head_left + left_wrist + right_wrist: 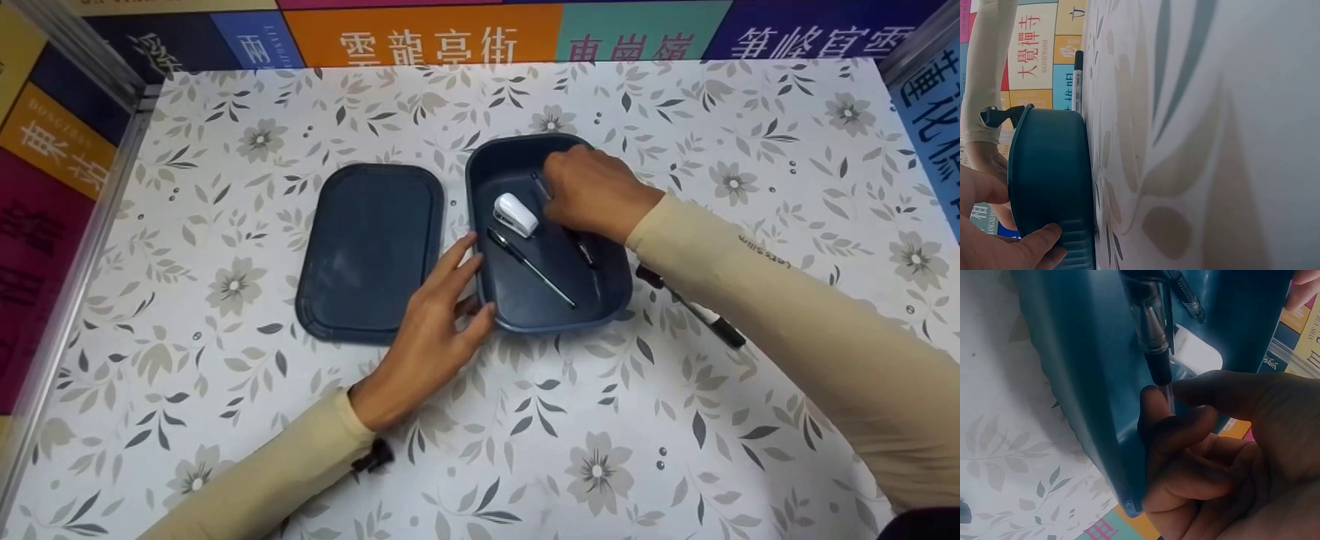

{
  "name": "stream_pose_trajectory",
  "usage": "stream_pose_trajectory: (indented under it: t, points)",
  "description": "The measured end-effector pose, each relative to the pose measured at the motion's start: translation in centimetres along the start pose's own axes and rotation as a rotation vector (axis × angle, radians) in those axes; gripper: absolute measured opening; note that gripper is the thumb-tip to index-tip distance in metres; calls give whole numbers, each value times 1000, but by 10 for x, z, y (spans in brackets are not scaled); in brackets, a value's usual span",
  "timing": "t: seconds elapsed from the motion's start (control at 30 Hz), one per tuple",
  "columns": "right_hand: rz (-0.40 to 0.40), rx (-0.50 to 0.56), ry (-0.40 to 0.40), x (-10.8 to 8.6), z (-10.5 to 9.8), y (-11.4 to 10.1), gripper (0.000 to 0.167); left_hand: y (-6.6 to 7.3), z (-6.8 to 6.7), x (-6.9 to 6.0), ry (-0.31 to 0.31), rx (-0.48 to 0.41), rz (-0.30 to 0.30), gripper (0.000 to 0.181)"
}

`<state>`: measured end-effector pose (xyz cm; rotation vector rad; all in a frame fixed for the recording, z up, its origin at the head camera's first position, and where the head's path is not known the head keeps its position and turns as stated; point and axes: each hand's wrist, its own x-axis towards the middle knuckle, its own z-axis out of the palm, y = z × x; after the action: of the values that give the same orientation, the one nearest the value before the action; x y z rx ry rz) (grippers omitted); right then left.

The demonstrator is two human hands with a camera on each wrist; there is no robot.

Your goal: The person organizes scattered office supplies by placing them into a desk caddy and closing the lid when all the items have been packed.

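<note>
A dark blue plastic box (517, 311) stands uncovered on the table. My right hand (592, 187) reaches into its far right part and pinches a black-capped pen (1157, 365) between thumb and fingertip; the hand covers the pen's middle in the head view. Inside the box, a small white stapler (516, 215) lies beside a second black-and-clear pen (536, 271). With fingers extended, my left hand (431, 337) touches the box's near left outer wall. In the left wrist view, its fingertips (1047, 236) rest against the side below the rim.
Left of the box lies its dark blue lid (367, 247), flat and partly under the left hand's outline. A black-and-white marker (709, 319) is on the table right of the box, beside the right sleeve (787, 300). Printed panels (427, 37) border the floral tabletop.
</note>
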<state>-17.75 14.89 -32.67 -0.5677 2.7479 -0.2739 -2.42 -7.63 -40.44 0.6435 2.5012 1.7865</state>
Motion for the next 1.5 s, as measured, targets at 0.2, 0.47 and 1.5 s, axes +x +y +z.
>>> stream_pose_trajectory:
  t: [0.2,0.47,1.5]
  points:
    - [1,-21,-14,2,2,-1,17,-1,0,0,-1,17,-8,58]
    - [-8,-32,-38,5,-2,-7,10,-1,0,-1,6,26,-7,58]
    - [-30,136,201,-61,0,12,24,0,0,0,13,22,-7,59]
